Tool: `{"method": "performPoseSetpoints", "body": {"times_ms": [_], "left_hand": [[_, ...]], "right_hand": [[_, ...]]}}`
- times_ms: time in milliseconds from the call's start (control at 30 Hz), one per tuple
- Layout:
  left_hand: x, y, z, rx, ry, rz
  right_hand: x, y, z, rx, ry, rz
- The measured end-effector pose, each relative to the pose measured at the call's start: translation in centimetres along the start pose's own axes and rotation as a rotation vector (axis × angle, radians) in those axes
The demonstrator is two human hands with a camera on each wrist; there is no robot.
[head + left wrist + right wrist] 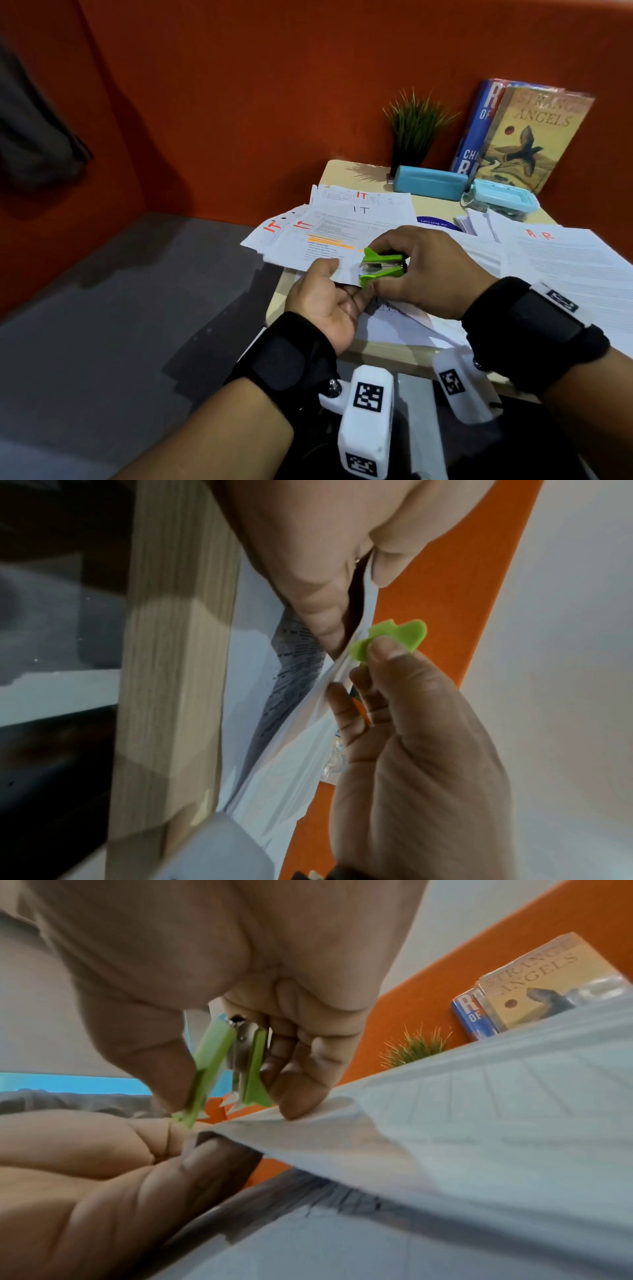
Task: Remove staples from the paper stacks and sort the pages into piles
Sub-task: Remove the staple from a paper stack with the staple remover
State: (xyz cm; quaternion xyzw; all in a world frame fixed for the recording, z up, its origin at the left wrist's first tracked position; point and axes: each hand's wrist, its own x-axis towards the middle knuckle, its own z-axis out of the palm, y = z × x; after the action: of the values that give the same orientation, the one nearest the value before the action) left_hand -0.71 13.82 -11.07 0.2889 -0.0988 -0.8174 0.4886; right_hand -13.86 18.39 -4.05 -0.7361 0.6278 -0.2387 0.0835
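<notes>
- The table (342, 171), light wood, stood against an orange wall (274, 85) and carried everything else; its edge showed beside the papers in the left wrist view.
- A spread of white sheets marked in red with "A R" (565, 260) covered the table's right side.
- A pile marked "IT" (359, 209) in red and black lay fanned out on the far left part of the table, some sheets hanging past its left edge.
- Two books (527, 137) leaned upright against the wall at the far right, the front one titled "Strange Angels".
- A small green plant (412, 126) stood just left of the books, with a light blue case (430, 181) lying in front of it and a pale blue lidded box (503, 197) to the case's right.
- The paper stack (346, 270) being worked on was lifted off the table near its front left corner, between the two hands.
- The left hand (325, 301) was palm up under that stack; its grip was a pinch on the stack's corner, thumb on top and fingers beneath.
- The right hand (424, 267) had its grip closed round the staple remover, thumb on one green wing and fingers on the other.
- The staple remover (382, 267), bright green with metal claws, pointed left at the pinched corner; its claws sat at the paper's edge, narrowly apart. Whether they held a staple I could not tell.
</notes>
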Motion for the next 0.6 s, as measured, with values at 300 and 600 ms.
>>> {"method": "performPoseSetpoints", "body": {"times_ms": [300,600], "left_hand": [[-0.1,-0.2,-0.5,0.12,-0.04,0.029],[0.3,-0.4,-1.5,0.101,-0.095,0.049]], "right_hand": [[1.6,-1.1,0.8,-0.273,-0.045,-0.044],[1.9,-1.7,1.4,-0.43,-0.143,-0.03]]}}
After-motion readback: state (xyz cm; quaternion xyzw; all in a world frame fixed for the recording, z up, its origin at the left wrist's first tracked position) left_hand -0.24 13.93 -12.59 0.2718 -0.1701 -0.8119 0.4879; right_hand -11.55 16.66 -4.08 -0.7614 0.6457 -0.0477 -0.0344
